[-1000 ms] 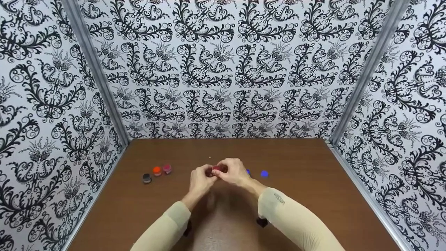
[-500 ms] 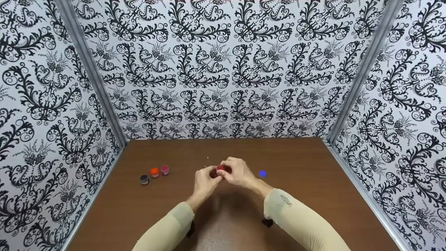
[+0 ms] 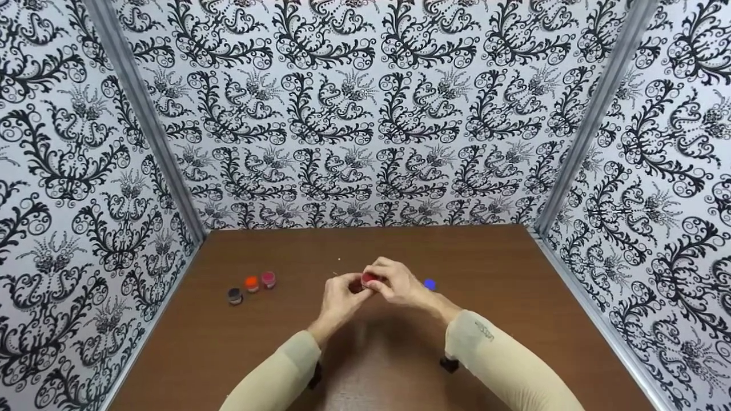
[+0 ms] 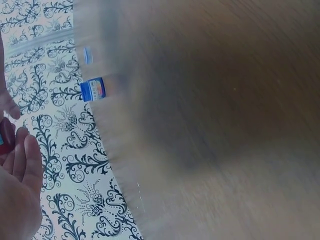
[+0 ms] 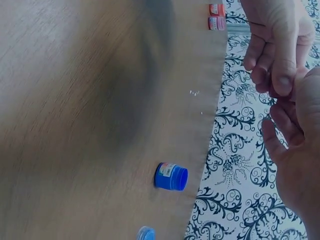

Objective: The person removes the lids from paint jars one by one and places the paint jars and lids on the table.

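A small red paint jar [image 3: 369, 278] is held up above the table between both hands, its round end tilted toward the head camera. My left hand [image 3: 341, 297] grips it from the left side; in the left wrist view its curled fingers [image 4: 31, 160] lie against the dark red jar [image 4: 7, 135]. My right hand [image 3: 400, 285] pinches the same jar from the right with thumb and fingers. An uncapped blue paint jar [image 5: 171, 176] and its blue lid [image 5: 146, 233] stand on the table near the right hand; that jar is hidden behind the right hand in the head view.
Black [image 3: 235, 295], orange [image 3: 252, 284] and pink [image 3: 268, 279] paint jars stand together at the left on the brown table [image 3: 485, 342]. Small white specks [image 5: 194, 92] lie beyond the hands. Patterned walls [image 3: 365, 142] enclose the back and sides.
Both hands have shifted slightly right with the red jar, and its round end now faces the head camera more. The blue jar, partly visible before, is now covered by the right hand.
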Demonstrator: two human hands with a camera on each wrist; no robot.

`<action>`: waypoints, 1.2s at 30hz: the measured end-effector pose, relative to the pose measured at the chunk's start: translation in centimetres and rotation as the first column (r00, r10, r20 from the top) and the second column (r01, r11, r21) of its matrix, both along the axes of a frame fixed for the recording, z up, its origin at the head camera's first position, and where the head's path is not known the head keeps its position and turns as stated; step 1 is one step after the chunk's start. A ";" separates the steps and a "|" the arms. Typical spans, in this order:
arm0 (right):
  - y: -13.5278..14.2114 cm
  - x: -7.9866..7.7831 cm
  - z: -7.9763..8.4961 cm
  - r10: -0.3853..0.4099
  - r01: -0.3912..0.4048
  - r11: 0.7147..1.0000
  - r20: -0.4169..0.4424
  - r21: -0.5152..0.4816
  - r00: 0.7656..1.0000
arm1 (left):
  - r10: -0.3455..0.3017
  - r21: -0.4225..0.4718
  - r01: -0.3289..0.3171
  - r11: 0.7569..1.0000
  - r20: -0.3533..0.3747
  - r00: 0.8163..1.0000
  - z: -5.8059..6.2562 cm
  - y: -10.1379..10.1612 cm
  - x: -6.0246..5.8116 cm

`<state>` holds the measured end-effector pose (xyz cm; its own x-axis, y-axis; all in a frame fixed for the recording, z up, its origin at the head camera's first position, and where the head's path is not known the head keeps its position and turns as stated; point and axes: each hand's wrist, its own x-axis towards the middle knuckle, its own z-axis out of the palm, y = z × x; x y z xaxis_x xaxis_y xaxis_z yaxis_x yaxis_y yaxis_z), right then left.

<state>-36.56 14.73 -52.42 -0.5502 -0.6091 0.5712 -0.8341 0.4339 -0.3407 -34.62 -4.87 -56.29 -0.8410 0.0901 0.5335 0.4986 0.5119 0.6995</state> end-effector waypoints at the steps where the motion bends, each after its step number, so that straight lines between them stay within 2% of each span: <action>1: 0.2 0.0 0.0 0.011 -0.011 1.000 0.013 -0.002 1.000 | -0.003 -0.002 0.003 1.000 -0.004 1.000 -0.1 0.0 0.0; 6: 0.6 0.0 -0.1 0.029 -0.030 0.999 0.084 0.011 0.996 | 0.000 0.015 0.000 1.000 -0.005 1.000 -0.6 0.4 0.0; 9: 0.6 0.3 0.0 0.016 -0.013 1.000 0.168 -0.020 0.986 | 0.001 0.041 -0.002 0.999 0.012 1.000 -0.8 0.6 0.1; 14: 0.6 0.6 0.1 -0.074 0.106 0.989 0.273 -0.105 0.959 | 0.002 0.052 -0.004 0.999 0.035 0.999 -0.9 1.0 0.2; 18: 0.7 0.6 0.1 -0.177 0.221 0.965 0.275 -0.138 0.945 | 0.006 0.059 -0.009 0.998 0.051 0.999 -0.7 1.1 0.3; 23: 0.8 0.6 -0.1 -0.222 0.289 0.937 0.302 -0.197 0.927 | 0.011 0.074 -0.014 0.997 0.044 0.999 -0.4 1.1 0.3; 28: 0.9 0.8 -0.2 -0.213 0.272 0.938 0.260 -0.217 0.942 | 0.008 0.076 -0.011 0.997 0.031 0.999 -0.3 1.3 0.4; 32: 1.1 1.0 -0.2 -0.200 0.234 0.953 0.179 -0.195 0.963 | 0.005 0.065 -0.007 0.998 0.029 1.000 -0.2 1.4 0.4; 36: 1.4 1.0 -0.2 -0.153 0.172 0.971 0.125 -0.164 0.980 | -0.013 0.059 0.011 0.998 0.040 0.999 0.0 1.4 0.4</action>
<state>-35.57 16.13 -52.62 -0.6995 -0.4034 0.5899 -0.7100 0.4865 -0.5092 -34.20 -3.46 -56.32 -0.8608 0.0695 0.5042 0.4754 0.4634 0.7478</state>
